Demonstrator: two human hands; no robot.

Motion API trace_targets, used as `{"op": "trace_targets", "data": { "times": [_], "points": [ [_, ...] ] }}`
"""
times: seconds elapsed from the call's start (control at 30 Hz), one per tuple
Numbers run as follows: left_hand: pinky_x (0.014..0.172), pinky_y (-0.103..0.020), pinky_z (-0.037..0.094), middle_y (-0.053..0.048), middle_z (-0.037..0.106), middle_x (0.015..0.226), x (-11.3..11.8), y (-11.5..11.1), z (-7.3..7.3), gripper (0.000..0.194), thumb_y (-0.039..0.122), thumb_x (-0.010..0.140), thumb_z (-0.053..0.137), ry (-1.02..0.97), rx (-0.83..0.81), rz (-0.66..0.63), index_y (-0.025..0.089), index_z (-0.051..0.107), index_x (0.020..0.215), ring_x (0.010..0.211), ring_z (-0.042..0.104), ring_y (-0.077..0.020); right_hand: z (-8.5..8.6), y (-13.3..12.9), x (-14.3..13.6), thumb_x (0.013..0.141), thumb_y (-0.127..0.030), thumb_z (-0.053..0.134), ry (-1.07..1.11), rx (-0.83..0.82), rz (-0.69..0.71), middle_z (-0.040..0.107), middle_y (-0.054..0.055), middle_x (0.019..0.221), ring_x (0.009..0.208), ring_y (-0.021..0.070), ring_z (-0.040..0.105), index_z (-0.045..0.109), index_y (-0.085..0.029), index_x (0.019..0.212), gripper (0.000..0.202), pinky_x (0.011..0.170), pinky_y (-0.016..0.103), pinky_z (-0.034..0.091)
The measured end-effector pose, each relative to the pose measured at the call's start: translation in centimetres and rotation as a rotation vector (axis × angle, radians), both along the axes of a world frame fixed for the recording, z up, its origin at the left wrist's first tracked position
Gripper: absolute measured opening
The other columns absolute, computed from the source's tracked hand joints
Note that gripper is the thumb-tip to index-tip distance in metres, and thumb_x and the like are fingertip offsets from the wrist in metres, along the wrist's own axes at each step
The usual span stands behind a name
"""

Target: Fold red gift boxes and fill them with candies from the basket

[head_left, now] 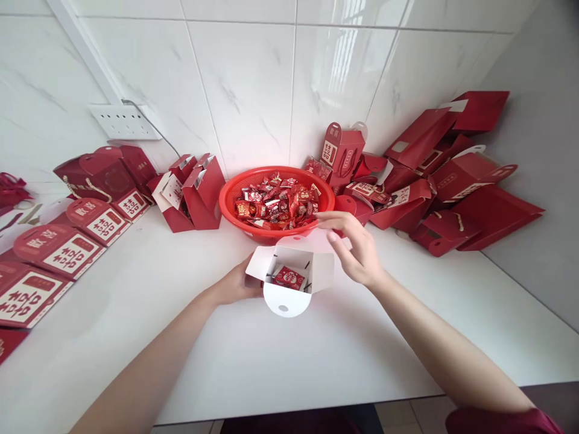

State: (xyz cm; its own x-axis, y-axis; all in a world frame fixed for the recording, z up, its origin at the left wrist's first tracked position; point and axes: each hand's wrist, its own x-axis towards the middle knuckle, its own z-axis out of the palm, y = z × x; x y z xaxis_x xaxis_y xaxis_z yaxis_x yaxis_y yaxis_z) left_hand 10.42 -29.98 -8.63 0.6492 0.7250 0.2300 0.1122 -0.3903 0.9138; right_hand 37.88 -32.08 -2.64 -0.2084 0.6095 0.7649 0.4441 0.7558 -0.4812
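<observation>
My left hand (237, 282) is wrapped round the left side of a small paper gift box (287, 302), its fingers partly hidden behind a side flap. The box's white-lined flaps are spread, so I look straight down into it. Inside lies a red candy packet (289, 277) with a white print. Above the box's right flap hovers my right hand (357, 250), with fingers stretched, thumb apart and nothing visible in them. Just beyond the box stands a red plastic basket (231, 184) full of wrapped candies (274, 202), close to my right fingertips.
Closed red gift boxes (72, 250) stand in a row at the left. Two open red boxes (203, 196) are left of the basket. A jumbled pile of red boxes (407, 181) leans at the right. A socket strip (124, 122) with a cable is on the tiled wall.
</observation>
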Motion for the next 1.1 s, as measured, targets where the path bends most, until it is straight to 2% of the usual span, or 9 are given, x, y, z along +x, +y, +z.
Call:
{"op": "trace_targets", "data": {
  "times": [0.1, 0.23, 0.43, 0.57, 0.67, 0.73, 0.87, 0.97, 1.1],
  "points": [
    [0.091, -0.05, 0.055, -0.017, 0.061, 0.132, -0.6, -0.2, -0.5, 0.065, 0.043, 0.084, 0.07, -0.017, 0.022, 0.011, 0.021, 0.045, 0.14, 0.118, 0.063, -0.0347, -5.2, -0.6, 1.5, 0.101, -0.038, 0.039, 0.155, 0.087, -0.142, 0.055, 0.006, 0.082, 0.076, 0.0217, 0.057, 0.053, -0.022, 0.088, 0.025, 0.067, 0.038, 0.047],
    [0.097, -0.05, 0.051, -0.017, 0.058, 0.131, -1.4, -0.8, -0.6, 0.071, 0.036, 0.078, 0.073, 0.043, 0.559, 0.279, 0.02, 0.044, 0.141, 0.118, 0.059, -0.0334, -8.8, -1.0, 1.4, 0.09, -0.066, 0.046, -0.16, 0.265, 0.074, 0.058, 0.008, 0.085, 0.076, 0.0253, 0.06, 0.054, -0.022, 0.104, 0.047, 0.064, 0.041, 0.048],
    [0.102, -0.046, 0.05, -0.015, 0.058, 0.134, -1.0, -1.6, 0.1, 0.049, 0.038, 0.09, 0.06, 0.175, 0.869, 0.167, 0.02, 0.054, 0.134, 0.123, 0.057, -0.0294, -8.7, -1.9, -1.5, 0.079, -0.071, 0.06, -0.293, 0.2, 0.119, 0.06, 0.018, 0.128, 0.125, 0.0368, 0.055, 0.034, -0.021, 0.142, 0.084, 0.101, 0.058, 0.044],
    [0.096, -0.043, 0.054, -0.011, 0.069, 0.116, -0.6, -1.6, 0.0, 0.024, 0.029, 0.092, 0.057, 0.141, 0.959, 0.181, 0.02, 0.064, 0.112, 0.114, 0.063, -0.026, -8.4, -2.8, -2.3, 0.091, -0.046, 0.061, -0.203, 0.047, 0.12, 0.07, 0.01, 0.107, 0.109, 0.0294, 0.065, 0.033, -0.024, 0.141, 0.061, 0.107, 0.06, 0.039],
    [0.087, -0.038, 0.056, -0.008, 0.071, 0.102, -0.1, -2.1, 0.3, 0.011, 0.02, 0.088, 0.06, 0.125, 0.954, 0.236, 0.02, 0.065, 0.098, 0.101, 0.066, -0.0229, -8.2, -3.4, -2.6, 0.098, -0.029, 0.051, 0.006, -0.177, 0.079, 0.069, 0.006, 0.098, 0.102, 0.0237, 0.066, 0.043, -0.026, 0.13, 0.033, 0.101, 0.053, 0.047],
    [0.084, -0.038, 0.056, -0.008, 0.069, 0.099, 0.3, -2.5, 0.4, 0.016, 0.02, 0.087, 0.062, 0.131, 0.928, 0.258, 0.02, 0.063, 0.103, 0.097, 0.065, -0.0227, -8.0, -3.5, -2.7, 0.099, -0.027, 0.049, 0.147, -0.284, 0.058, 0.064, 0.009, 0.115, 0.113, 0.0232, 0.062, 0.046, -0.026, 0.127, 0.029, 0.1, 0.048, 0.051],
    [0.083, -0.038, 0.056, -0.009, 0.063, 0.103, 0.8, -3.2, 0.3, 0.045, 0.023, 0.087, 0.061, 0.158, 0.82, 0.299, 0.02, 0.05, 0.131, 0.097, 0.061, -0.0223, -7.7, -3.0, -2.4, 0.094, -0.032, 0.059, 0.236, -0.44, 0.136, 0.035, 0.013, 0.154, 0.142, 0.0266, 0.037, 0.031, -0.029, 0.146, 0.059, 0.111, 0.05, 0.042],
    [0.086, -0.037, 0.056, -0.01, 0.059, 0.11, 0.8, -3.2, 0.1, 0.031, 0.021, 0.09, 0.055, 0.212, 0.851, 0.291, 0.022, 0.06, 0.121, 0.102, 0.061, -0.0222, -7.7, -2.7, -2.0, 0.095, -0.035, 0.057, 0.264, -0.577, 0.258, 0.038, 0.012, 0.154, 0.139, 0.025, 0.042, 0.019, -0.032, 0.153, 0.069, 0.112, 0.051, 0.04],
    [0.091, -0.039, 0.055, -0.012, 0.059, 0.118, 0.7, -3.1, 0.1, 0.025, 0.021, 0.089, 0.055, 0.219, 0.876, 0.272, 0.02, 0.066, 0.112, 0.11, 0.06, -0.0247, -7.9, -3.0, -1.9, 0.092, -0.037, 0.062, 0.301, -0.597, 0.27, 0.042, 0.013, 0.149, 0.134, 0.026, 0.048, 0.021, -0.032, 0.153, 0.073, 0.108, 0.049, 0.045]
  ]
}}
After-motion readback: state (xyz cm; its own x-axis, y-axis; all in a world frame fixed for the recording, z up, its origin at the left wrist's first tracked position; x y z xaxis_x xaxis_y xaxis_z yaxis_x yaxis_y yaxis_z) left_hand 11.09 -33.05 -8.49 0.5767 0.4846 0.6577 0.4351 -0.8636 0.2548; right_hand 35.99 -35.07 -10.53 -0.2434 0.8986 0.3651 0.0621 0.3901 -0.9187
